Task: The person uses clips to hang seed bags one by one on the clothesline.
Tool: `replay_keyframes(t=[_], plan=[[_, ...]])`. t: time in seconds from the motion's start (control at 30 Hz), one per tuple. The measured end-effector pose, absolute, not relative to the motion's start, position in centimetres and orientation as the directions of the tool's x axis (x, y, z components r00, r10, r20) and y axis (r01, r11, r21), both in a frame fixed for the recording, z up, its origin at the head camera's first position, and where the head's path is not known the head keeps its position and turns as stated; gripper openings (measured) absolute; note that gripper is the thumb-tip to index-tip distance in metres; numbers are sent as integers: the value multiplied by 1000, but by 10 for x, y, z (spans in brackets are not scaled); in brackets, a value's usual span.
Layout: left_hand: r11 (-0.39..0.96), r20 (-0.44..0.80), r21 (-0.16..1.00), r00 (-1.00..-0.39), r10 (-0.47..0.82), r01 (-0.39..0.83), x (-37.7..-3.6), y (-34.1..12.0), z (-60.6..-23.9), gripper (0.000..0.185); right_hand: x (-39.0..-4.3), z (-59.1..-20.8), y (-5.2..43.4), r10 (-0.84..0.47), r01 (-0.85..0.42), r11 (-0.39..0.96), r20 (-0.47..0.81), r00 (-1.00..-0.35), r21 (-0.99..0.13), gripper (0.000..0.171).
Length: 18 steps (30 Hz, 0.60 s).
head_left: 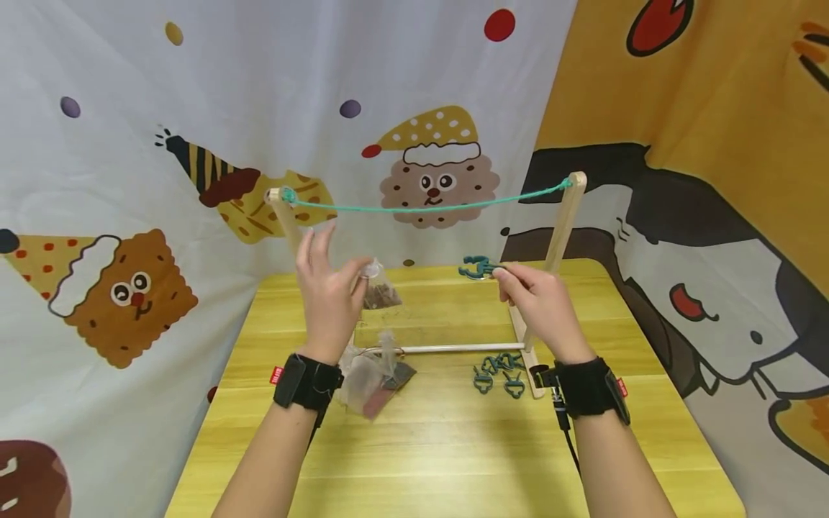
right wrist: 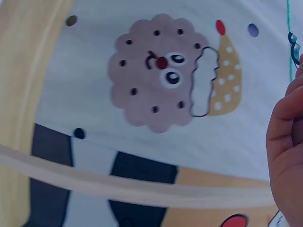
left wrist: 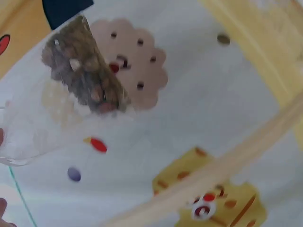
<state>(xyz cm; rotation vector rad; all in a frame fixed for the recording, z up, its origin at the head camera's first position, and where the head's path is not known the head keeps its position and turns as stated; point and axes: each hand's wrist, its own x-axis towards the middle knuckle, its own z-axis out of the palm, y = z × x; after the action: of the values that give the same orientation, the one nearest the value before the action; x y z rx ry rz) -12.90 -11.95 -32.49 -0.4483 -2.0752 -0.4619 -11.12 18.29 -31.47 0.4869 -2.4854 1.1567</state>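
Note:
My left hand [head_left: 338, 282] is raised over the table and pinches the top of a small clear bag [head_left: 379, 290] with brown bits in it; its other fingers point up. The left wrist view shows that bag [left wrist: 85, 71] hanging close to the camera. My right hand [head_left: 512, 277] pinches a teal clip [head_left: 478, 267] by its tail, to the right of the bag. In the right wrist view only the fingers [right wrist: 286, 142] and a sliver of the clip [right wrist: 294, 45] show. Both hands are just below a green string [head_left: 421, 208] stretched between two wooden posts [head_left: 562, 230].
Several more teal clips [head_left: 497, 370] lie on the yellow table [head_left: 440, 460] by the rack's right foot. More clear bags [head_left: 376, 378] lie beside my left wrist, across the rack's base rod [head_left: 453, 349]. A cartoon-printed cloth [head_left: 162, 144] hangs behind and at both sides.

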Motion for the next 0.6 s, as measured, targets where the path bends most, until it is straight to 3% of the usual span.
replay_keyframes(t=[0.23, 0.6], plan=[[888, 864, 64, -471, 180, 456, -140, -144, -292, 16, -122, -283, 165, -272, -601, 606, 574, -773, -522, 30], [917, 843, -19, -486, 229, 399, -163, -166, -268, 13, -132, -256, 142, -394, -704, 592, 621, -678, -393, 31]])
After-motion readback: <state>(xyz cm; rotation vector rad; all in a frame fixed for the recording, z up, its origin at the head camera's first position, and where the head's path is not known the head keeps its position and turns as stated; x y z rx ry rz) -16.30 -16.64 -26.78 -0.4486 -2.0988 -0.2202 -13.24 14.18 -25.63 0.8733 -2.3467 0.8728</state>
